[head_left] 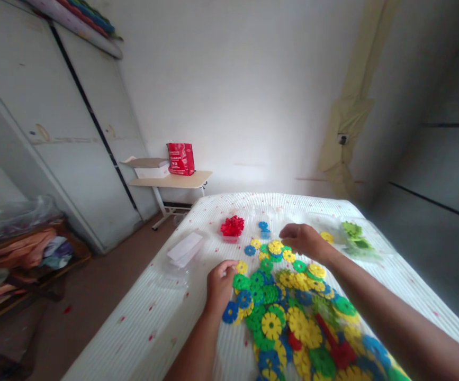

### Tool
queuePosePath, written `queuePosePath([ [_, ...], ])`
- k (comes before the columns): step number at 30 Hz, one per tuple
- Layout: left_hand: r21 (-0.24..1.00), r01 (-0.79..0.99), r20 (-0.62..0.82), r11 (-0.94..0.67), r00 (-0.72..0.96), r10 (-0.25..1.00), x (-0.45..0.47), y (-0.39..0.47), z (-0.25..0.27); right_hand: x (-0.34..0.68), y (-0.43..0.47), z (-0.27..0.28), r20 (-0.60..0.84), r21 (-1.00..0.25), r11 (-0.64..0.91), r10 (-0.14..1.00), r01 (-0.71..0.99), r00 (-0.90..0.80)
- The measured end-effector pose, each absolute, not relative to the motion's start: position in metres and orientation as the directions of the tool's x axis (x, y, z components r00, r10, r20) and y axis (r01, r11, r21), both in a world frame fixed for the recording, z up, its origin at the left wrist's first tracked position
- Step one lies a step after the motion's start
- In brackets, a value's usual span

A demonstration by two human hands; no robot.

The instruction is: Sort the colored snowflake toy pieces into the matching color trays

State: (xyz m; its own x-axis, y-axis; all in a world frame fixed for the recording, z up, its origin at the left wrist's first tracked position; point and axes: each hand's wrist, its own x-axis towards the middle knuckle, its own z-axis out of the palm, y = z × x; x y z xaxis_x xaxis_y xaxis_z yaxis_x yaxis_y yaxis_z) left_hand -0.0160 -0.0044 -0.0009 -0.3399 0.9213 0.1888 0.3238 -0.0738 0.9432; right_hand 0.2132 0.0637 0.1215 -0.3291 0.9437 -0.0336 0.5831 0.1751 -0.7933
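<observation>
A home room, it seems — sliding-door wardrobe (76, 153), heaped cloth (28, 248), small table (191, 180).

- Notched discs (271, 325): yellow, green and blue intermixed, each a single plain colour.
- Clustered pieces (232, 225): bright red throughout.
- Bagged pieces (351, 229): light yellow-green.
- Cover (129, 333): white, finely striped, scattered red flecks.
- Carrier bag (180, 157): red, white lettering.
- Side table (191, 180): pale tan top, white legs.
- Wall (245, 95): greyish white.
- Tape (332, 140): beige-yellow.
</observation>
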Motion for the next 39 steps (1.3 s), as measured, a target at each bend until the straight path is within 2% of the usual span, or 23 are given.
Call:
queuePosePath([
  [4, 0.947, 0.316, 0.178, -0.065, -0.342, 0.923, -0.017, -0.003, -0.004, 0.255, 0.015, 0.104, -0.045, -0.774, 0.347, 0.804, 0.53, -0.593],
  [6, 0.947, 0.315, 0.175, -0.063, -0.342, 0.923, -0.017, -0.003, -0.003, 0.27, -0.004, 0.096, -0.058, -0.73, 0.411, 0.759, 0.546, -0.648],
  [9, 0.947, 0.316, 0.177, -0.065, -0.343, 0.922, -0.017, -0.003, -0.002, 0.283, -0.025, 0.085, -0.075, -0.606, 0.44, 0.797, 0.662, -0.599],
  [12, 0.949, 0.308, 0.173, -0.063, -0.345, 0.923, -0.017, -0.003, -0.002, 0.285, -0.038, 0.076, -0.124, -0.535, 0.364, 0.859, 0.762, -0.497],
  [15, 0.951, 0.302, 0.168, -0.06, -0.344, 0.924, -0.017, -0.003, -0.003, 0.28, -0.047, 0.068, -0.163, -0.479, 0.328, 0.878, 0.814, -0.449],
  [19, 0.951, 0.302, 0.165, -0.059, -0.34, 0.926, -0.017, -0.003, -0.004, 0.271, -0.05, 0.063, -0.145, -0.367, 0.326, 0.905, 0.871, -0.4],
  [25, 0.952, 0.3, 0.164, -0.057, -0.343, 0.925, -0.018, -0.004, -0.002, 0.282, -0.043, 0.077, -0.066, -0.477, 0.368, 0.891, 0.798, -0.45],
  [29, 0.953, 0.297, 0.163, -0.055, -0.354, 0.921, -0.017, -0.004, -0.001, 0.296, -0.051, 0.086, -0.103, -0.522, 0.417, 0.835, 0.744, -0.54],
  [34, 0.953, 0.299, 0.162, -0.049, -0.365, 0.917, -0.016, -0.004, 0.0, 0.301, -0.067, 0.08, -0.156, -0.505, 0.46, 0.784, 0.73, -0.601],
  [39, 0.952, 0.303, 0.162, -0.052, -0.353, 0.921, -0.016, -0.004, 0.0, 0.296, -0.072, 0.07, -0.122, -0.478, 0.506, 0.771, 0.718, -0.625],
])
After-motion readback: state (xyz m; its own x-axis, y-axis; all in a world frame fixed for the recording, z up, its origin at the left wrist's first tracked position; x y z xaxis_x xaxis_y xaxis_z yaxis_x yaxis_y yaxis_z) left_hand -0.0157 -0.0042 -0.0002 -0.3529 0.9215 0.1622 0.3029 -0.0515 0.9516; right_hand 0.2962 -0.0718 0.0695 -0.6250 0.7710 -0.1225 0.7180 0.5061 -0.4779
